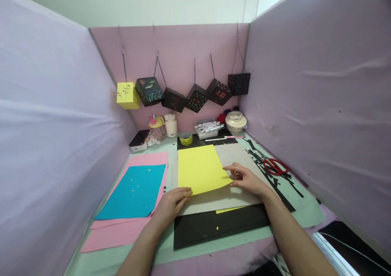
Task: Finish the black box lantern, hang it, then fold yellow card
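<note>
Faced a pink back panel (183, 39) between lilac cloth walls (45, 84), at a mint-green tabletop (301, 213). Had a pale grey board (214, 202) before the body, with black card (220, 231) jutting from its near edge, and pink sheets (116, 237) to the left beneath a blue sheet (131, 196). Worked at the yellow sheet (200, 170), lying over the board straight ahead. Pinched its near left corner with the left hand (172, 202), and set the right hand (246, 180) at the near right corner with thumb and forefinger spread. Saw hanging boxes (149, 91), one yellow and five black, against the panel; red-handled scissors (273, 160) on the right among narrow black strips (259, 157); beyond the board, a tub of white pens (208, 134) and a roll of tape (185, 139).
</note>
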Action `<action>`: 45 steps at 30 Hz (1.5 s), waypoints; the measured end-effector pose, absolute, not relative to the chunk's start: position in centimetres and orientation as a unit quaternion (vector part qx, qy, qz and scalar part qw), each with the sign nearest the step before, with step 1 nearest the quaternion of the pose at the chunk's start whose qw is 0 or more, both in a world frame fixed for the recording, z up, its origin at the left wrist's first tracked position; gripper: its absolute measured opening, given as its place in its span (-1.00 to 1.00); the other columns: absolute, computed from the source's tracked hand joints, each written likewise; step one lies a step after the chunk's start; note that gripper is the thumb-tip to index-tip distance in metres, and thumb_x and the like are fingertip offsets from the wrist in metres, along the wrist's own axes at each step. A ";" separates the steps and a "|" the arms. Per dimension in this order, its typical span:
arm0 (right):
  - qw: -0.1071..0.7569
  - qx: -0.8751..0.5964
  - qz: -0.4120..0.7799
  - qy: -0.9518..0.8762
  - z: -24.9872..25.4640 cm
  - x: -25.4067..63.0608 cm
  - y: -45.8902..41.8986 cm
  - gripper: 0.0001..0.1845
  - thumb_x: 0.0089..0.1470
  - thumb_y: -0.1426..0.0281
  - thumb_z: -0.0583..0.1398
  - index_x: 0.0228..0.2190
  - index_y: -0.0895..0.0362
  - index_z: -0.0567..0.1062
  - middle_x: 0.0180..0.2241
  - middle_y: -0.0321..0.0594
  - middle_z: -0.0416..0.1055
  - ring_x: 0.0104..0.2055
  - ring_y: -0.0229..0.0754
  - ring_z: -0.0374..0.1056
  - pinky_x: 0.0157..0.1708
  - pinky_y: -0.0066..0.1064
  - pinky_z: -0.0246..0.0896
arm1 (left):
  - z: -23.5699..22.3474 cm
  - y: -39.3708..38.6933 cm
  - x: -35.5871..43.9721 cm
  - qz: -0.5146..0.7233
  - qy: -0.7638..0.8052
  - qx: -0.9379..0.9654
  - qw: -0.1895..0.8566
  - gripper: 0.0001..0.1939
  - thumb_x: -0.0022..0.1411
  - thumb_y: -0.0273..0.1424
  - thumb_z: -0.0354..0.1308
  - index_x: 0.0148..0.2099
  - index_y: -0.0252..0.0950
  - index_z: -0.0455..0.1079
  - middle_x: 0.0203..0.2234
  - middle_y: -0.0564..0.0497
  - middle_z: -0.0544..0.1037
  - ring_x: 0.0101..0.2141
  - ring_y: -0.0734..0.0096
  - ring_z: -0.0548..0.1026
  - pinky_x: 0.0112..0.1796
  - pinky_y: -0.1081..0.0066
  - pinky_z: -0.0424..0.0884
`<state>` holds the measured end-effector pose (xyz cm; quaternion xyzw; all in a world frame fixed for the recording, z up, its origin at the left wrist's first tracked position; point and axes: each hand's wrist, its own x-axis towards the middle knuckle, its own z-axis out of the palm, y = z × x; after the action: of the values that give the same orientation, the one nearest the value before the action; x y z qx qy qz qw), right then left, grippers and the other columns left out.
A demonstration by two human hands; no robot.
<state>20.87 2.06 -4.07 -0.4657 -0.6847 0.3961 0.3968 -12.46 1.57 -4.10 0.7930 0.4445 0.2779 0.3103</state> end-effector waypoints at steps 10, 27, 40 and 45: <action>0.366 -0.428 0.400 -0.723 -4.4 20.3 1.6 -0.86 -0.01 0.30 0.27 -0.47 0.12 0.54 -0.37 -0.21 0.43 -0.28 -0.14 0.35 -0.20 -0.33 0.21 | -4.4 1.1 -11.9 0.290 0.446 0.799 0.280 -0.75 0.25 -0.26 0.10 -0.12 -0.10 0.58 -0.10 -0.04 0.60 -0.09 0.17 0.53 0.01 0.20 0.39; 0.325 -0.462 0.392 -0.727 -4.2 19.8 1.5 -0.76 0.06 0.26 0.20 -0.54 0.14 0.47 -0.42 -0.23 0.41 -0.34 -0.16 0.32 -0.26 -0.36 0.20 | -3.3 0.7 -12.0 0.255 0.450 0.810 0.277 -0.75 0.29 -0.29 0.07 -0.23 -0.16 0.60 -0.10 -0.03 0.59 -0.11 0.22 0.53 -0.06 0.32 0.39; 0.279 -0.470 0.190 -0.815 -2.7 17.7 -0.9 -0.82 0.01 0.31 0.31 -0.30 0.05 0.48 -0.21 -0.19 0.44 -0.04 -0.05 0.27 0.06 -0.11 -0.01 | -3.3 0.8 -11.9 0.245 0.437 0.829 0.249 -0.75 0.32 -0.34 0.05 -0.25 -0.23 0.57 -0.19 -0.04 0.59 -0.17 0.33 0.52 -0.10 0.39 0.40; 0.204 -0.450 0.148 -0.857 -2.4 15.4 -1.6 -0.95 0.06 0.39 0.27 -0.37 0.06 0.47 -0.33 -0.29 0.45 -0.20 -0.15 0.32 -0.06 -0.23 0.06 | -3.4 0.4 -12.0 0.241 0.423 0.844 0.224 -0.76 0.32 -0.36 0.06 -0.22 -0.24 0.56 -0.18 -0.05 0.59 -0.15 0.32 0.51 -0.08 0.37 0.40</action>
<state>15.41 -1.62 -2.36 -0.4499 -0.8568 0.1479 0.2038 -12.01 0.36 -3.39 0.8442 0.4231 0.2414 0.2236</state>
